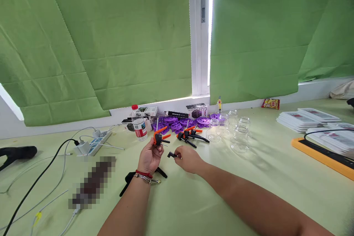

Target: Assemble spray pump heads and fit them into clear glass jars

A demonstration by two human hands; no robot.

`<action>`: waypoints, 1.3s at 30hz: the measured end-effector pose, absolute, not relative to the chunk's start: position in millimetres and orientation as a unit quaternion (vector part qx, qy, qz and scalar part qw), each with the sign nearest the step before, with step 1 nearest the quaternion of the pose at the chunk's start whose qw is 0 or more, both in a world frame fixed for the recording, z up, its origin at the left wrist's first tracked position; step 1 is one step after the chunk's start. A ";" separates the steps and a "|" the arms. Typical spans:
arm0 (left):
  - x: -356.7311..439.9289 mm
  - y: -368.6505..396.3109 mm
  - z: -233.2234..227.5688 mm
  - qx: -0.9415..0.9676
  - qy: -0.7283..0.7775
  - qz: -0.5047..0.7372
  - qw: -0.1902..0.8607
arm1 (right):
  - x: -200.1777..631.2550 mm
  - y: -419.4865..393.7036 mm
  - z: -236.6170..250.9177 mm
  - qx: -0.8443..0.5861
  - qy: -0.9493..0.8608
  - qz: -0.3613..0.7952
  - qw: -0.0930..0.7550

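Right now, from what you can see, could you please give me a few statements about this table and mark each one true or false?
1. The left hand holds an orange-black tool; the right hand holds a black part. True.
2. The two hands are touching. False: they are apart.
3. Clear jars stand to the right of the bottle. True.
4. The bottle is capped in blue. False: its cap is red.
5. White panels are stacked to the right of the jars. True.

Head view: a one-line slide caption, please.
Left hand holding an orange-and-black piece, right hand holding a small black piece, purple parts behind on the pale green table.
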State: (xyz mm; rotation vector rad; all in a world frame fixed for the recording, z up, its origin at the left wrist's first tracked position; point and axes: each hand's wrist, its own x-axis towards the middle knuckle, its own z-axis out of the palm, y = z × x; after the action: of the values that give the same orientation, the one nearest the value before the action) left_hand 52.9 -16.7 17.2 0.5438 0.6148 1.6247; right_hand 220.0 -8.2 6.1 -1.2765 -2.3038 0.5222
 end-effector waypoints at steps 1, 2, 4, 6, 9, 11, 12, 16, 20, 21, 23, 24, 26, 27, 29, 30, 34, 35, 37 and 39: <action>55.3 -17.7 17.8 0.233 0.260 0.701 0.622 | 231.1 -7.5 7.4 -0.449 -0.833 0.213 0.245; 58.8 -19.2 18.4 0.234 0.255 0.693 0.632 | 242.1 -7.1 8.0 -0.436 -0.829 0.237 0.259; 68.3 -23.5 19.6 0.244 0.251 0.669 0.655 | 261.7 -7.5 6.8 -0.416 -0.814 0.275 0.298; 79.5 -28.7 20.8 0.260 0.260 0.640 0.675 | 275.9 -9.3 3.4 -0.402 -0.794 0.326 0.320; 93.8 -35.3 21.8 0.288 0.290 0.609 0.680 | 287.1 -12.6 -1.2 -0.377 -0.778 0.375 0.335; 99.3 -37.6 21.8 0.303 0.306 0.605 0.670 | 290.4 -13.7 -1.8 -0.363 -0.781 0.381 0.336; 100.9 -38.1 21.6 0.308 0.313 0.605 0.664 | 291.4 -13.8 -1.4 -0.360 -0.782 0.382 0.335; 103.0 -38.0 20.4 0.332 0.332 0.603 0.645 | 293.5 -11.7 0.3 -0.370 -0.772 0.389 0.341; 103.1 -36.4 17.7 0.357 0.339 0.602 0.629 | 292.8 -9.3 -0.4 -0.385 -0.769 0.370 0.352; 103.0 -35.9 16.5 0.361 0.339 0.602 0.626 | 292.5 -8.8 -0.9 -0.388 -0.769 0.367 0.352; 102.8 -35.0 13.9 0.366 0.338 0.604 0.622 | 291.9 -8.2 -2.0 -0.396 -0.769 0.359 0.350; 102.9 -34.6 12.5 0.366 0.339 0.606 0.620 | 291.6 -8.0 -2.7 -0.399 -0.771 0.354 0.348; 103.5 -34.1 10.2 0.363 0.340 0.612 0.615 | 291.0 -7.6 -4.5 -0.402 -0.774 0.345 0.347; 104.1 -33.9 9.3 0.358 0.339 0.616 0.614 | 290.8 -7.4 -5.5 -0.400 -0.776 0.342 0.348; 105.3 -33.6 8.0 0.345 0.333 0.621 0.620 | 290.6 -6.6 -7.6 -0.397 -0.777 0.339 0.352; 105.9 -33.5 7.5 0.337 0.328 0.622 0.626 | 290.7 -6.0 -8.4 -0.397 -0.777 0.336 0.354; 106.1 -33.6 6.8 0.317 0.322 0.612 0.649 | 292.2 -3.1 -9.5 -0.401 -0.783 0.299 0.371; 105.8 -33.9 7.1 0.317 0.324 0.611 0.650 | 292.6 -2.5 -9.1 -0.399 -0.784 0.289 0.376; 105.6 -34.9 8.2 0.321 0.328 0.610 0.646 | 293.2 -1.7 -8.2 -0.396 -0.787 0.278 0.383; 106.3 -36.0 9.6 0.333 0.330 0.611 0.638 | 293.3 -1.7 -7.3 -0.397 -0.788 0.276 0.381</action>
State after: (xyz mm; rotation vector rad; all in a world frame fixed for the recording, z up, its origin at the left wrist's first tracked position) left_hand 106.3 -36.0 9.6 0.7600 0.7526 1.3961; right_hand 293.3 -1.7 -7.3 -1.0125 -2.0114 0.7043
